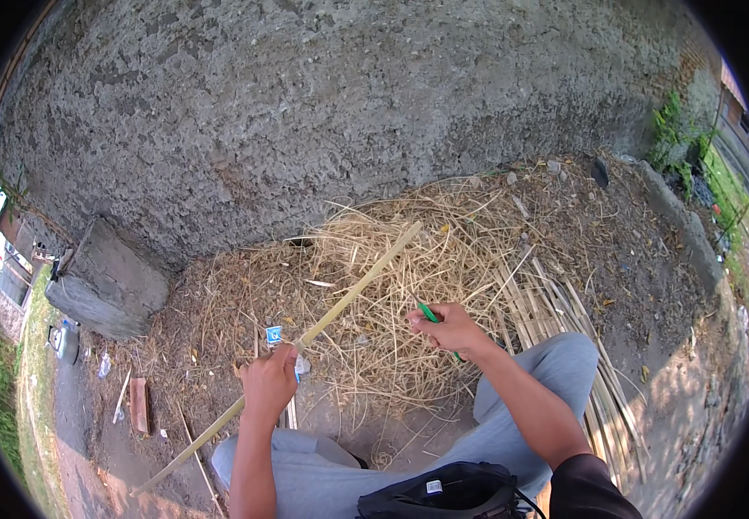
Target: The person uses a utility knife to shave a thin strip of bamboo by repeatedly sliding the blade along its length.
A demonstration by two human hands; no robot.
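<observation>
A long, pale bamboo strip (353, 296) slants from the lower left up toward the wall. My left hand (268, 382) is closed around it below its middle. To the right, my right hand (454, 331) grips a small green-handled knife (427, 312), its thin blade pointing up and left, apart from the strip. Under both hands lies a loose heap of bamboo shavings (392, 346). Several split bamboo strips (556, 303) are laid on the ground at the right, partly hidden by my right knee.
A rough grey wall (348, 104) rises ahead. At the left stand a concrete block (115, 281) and, on the ground, a reddish piece of brick (139, 405). A small blue packet (273, 334) lies near my left hand. An open black bag (444, 495) rests at my lap.
</observation>
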